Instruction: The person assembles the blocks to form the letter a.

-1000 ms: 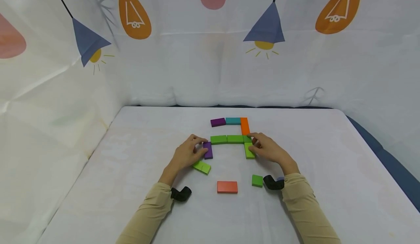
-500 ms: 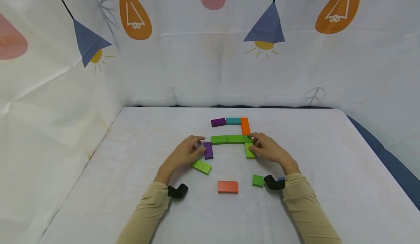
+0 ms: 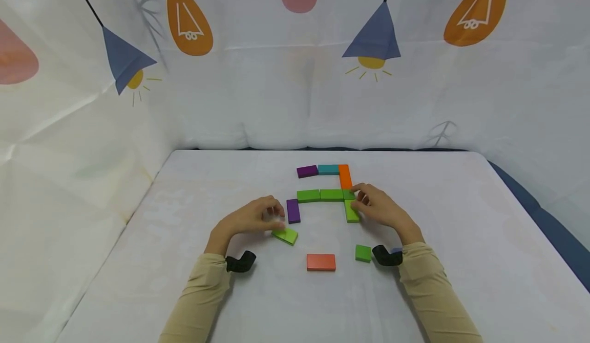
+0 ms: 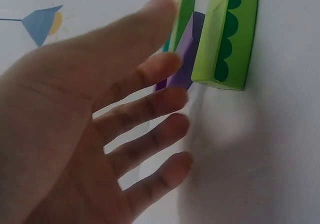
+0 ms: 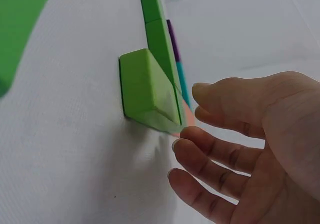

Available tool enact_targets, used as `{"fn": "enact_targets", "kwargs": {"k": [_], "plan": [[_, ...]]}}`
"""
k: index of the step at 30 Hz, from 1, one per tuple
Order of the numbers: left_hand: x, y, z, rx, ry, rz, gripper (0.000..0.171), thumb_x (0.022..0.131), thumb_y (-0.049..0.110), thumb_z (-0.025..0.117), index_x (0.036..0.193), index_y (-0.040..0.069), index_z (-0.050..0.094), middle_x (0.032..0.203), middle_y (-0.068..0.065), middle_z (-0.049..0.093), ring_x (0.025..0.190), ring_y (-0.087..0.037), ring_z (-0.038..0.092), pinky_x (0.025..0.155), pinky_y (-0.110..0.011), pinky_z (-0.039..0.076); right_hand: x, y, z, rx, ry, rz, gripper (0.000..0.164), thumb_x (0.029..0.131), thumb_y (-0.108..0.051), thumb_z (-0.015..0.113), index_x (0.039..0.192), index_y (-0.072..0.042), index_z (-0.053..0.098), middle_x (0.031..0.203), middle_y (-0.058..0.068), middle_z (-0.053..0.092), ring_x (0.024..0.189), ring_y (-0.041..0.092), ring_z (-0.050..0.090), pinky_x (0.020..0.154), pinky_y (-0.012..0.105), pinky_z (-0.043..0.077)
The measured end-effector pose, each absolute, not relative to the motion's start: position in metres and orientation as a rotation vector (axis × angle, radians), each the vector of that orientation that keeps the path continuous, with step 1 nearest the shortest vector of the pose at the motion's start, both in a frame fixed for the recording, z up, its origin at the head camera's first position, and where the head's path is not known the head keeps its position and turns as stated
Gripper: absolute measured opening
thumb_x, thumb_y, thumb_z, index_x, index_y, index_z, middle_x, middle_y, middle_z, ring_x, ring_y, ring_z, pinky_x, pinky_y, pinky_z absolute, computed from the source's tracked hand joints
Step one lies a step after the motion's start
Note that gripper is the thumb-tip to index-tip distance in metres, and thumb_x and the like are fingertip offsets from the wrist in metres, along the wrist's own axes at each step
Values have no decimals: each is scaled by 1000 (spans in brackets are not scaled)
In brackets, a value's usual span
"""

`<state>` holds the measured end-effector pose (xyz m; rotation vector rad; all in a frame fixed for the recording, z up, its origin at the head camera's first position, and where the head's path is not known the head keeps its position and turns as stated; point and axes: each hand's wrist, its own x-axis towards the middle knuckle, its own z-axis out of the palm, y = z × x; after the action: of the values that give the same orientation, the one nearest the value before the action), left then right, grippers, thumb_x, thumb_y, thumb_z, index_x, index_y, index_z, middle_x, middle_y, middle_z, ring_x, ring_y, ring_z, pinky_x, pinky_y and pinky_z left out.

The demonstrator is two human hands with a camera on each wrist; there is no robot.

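Note:
My left hand (image 3: 249, 217) hovers with parted, loosely bent fingers beside a lime block (image 3: 287, 236); its thumb overlaps that block's far edge in the head view. In the left wrist view the lime block (image 4: 235, 39) shows a dark green scalloped side, and nothing is between the fingers. A purple block (image 3: 293, 211) lies just beyond. My right hand (image 3: 382, 207) has its fingertips right at a small green block (image 3: 349, 194) and the lime block (image 3: 352, 212) below it. Two green blocks (image 3: 320, 195) continue that row leftward.
An orange block (image 3: 345, 176), a teal block (image 3: 328, 169) and a dark purple block (image 3: 307, 171) join at the back. Nearer lie a coral block (image 3: 321, 262) and a green block (image 3: 363, 253). Part of a blue piece (image 3: 396, 250) shows behind the right wrist's black camera (image 3: 387, 256).
My left hand has let go of the purple block and moved back and left, down to the lime block. The right hand stays almost still at the green blocks.

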<state>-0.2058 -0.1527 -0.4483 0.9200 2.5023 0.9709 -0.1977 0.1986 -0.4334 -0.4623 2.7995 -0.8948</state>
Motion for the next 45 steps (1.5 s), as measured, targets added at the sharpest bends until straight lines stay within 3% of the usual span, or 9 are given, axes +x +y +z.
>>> {"fn": "enact_targets", "kwargs": {"k": [7, 16, 25, 32, 38, 45], "plan": [[-205, -149, -453, 1007, 2387, 906, 37, 74, 28, 81, 104, 15, 62, 103, 4, 60, 103, -14, 53, 96, -36, 44, -190, 192, -430, -590, 2786, -949, 22, 95, -18, 55, 112, -5, 57, 96, 5, 62, 87, 18, 54, 75, 31, 48], [-202, -147, -454, 1033, 2402, 851, 33, 75, 20, 80, 104, 20, 65, 103, 6, 58, 104, -11, 53, 96, -35, 44, -170, 178, -424, -694, 2764, -915, 18, 94, -19, 58, 108, -9, 59, 91, -4, 60, 84, 12, 53, 74, 25, 48], [-199, -148, -448, 1000, 2451, 764, 31, 76, 21, 79, 103, 23, 65, 101, 9, 56, 102, -10, 49, 95, -34, 44, -142, 151, -422, -848, 2657, -829, 24, 92, -28, 61, 113, -16, 58, 94, -14, 57, 89, 5, 53, 79, 23, 49], [-198, -146, -447, 1008, 2461, 763, 32, 74, 21, 80, 103, 22, 65, 99, 10, 57, 97, -9, 52, 93, -33, 45, -126, 131, -422, -945, 2583, -723, 33, 89, -34, 64, 116, -17, 57, 103, -7, 57, 95, 9, 54, 84, 24, 49], [-197, -141, -443, 1052, 2456, 755, 33, 73, 23, 82, 101, 21, 65, 96, 9, 57, 94, -9, 53, 89, -31, 46, -118, 121, -425, -932, 2602, -599, 36, 87, -38, 66, 116, -19, 56, 99, -9, 54, 86, 5, 51, 76, 20, 48], [-192, -135, -436, 1092, 2485, 700, 34, 72, 23, 82, 102, 20, 67, 95, 6, 57, 91, -12, 51, 82, -27, 45, -115, 116, -425, -939, 2569, -478, 35, 84, -37, 69, 114, -22, 56, 102, -10, 55, 88, 3, 48, 79, 22, 48]]}}
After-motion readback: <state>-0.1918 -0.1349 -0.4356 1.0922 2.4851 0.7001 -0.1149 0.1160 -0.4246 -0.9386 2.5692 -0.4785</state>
